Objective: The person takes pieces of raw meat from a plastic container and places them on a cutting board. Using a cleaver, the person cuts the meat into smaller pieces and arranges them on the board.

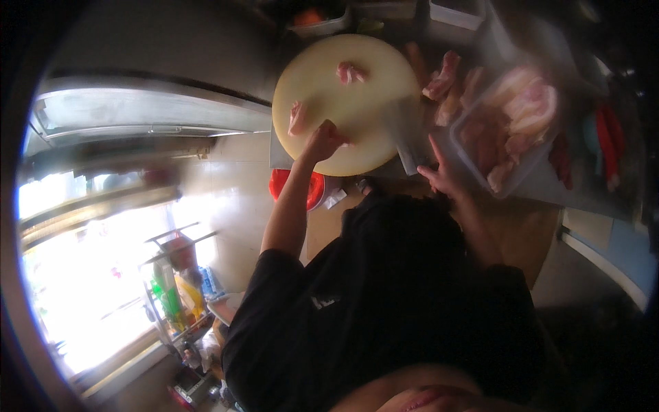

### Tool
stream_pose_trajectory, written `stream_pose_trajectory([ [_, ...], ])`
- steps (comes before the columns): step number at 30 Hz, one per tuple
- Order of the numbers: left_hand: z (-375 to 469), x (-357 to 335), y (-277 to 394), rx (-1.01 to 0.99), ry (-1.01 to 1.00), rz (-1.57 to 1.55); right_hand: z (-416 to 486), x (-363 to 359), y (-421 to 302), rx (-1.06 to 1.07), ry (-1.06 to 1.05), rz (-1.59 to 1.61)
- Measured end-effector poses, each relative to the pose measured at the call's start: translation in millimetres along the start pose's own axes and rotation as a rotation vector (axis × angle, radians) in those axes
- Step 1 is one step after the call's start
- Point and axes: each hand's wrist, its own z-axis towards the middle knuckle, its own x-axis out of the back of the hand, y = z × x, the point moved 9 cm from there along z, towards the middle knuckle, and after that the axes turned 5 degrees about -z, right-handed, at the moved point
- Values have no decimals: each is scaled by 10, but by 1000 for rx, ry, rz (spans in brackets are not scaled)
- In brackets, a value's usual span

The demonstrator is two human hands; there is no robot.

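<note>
On a round, pale cutting board (355,108) my left hand (323,141) is curled, its fingers on a small piece of raw meat (346,144) that is mostly hidden. Two more raw meat pieces lie apart on the board, one (296,118) left of that hand and one (350,73) towards the far side. A cleaver (404,129) with a broad metal blade, partly blurred, rests across the board's right edge. Just right of its near, narrow end is my right hand (444,174), index finger and thumb spread, with nothing visible in it.
A clear plastic tub (471,157) of raw meat stands at the right. Loose meat strips (443,77) lie between tub and board. Below the board's left edge is a red container (316,190). Several tubs, one white (458,15), line the back. A rack (177,278) stands lower left.
</note>
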Motion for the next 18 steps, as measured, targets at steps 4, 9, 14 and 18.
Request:
stream_pose_trajectory([
  [4,-159,0,211,-81,-90,-47,-13,-8,10,-35,-19,-9],
  [9,-286,100,984,-436,192,74,-21,24,-47,0,27,-12],
  [14,-673,-112,1226,-723,396,100,-22,22,37,-73,11,20],
  [18,-828,-225,889,-421,494,-5,45,28,-152,73,40,72],
])
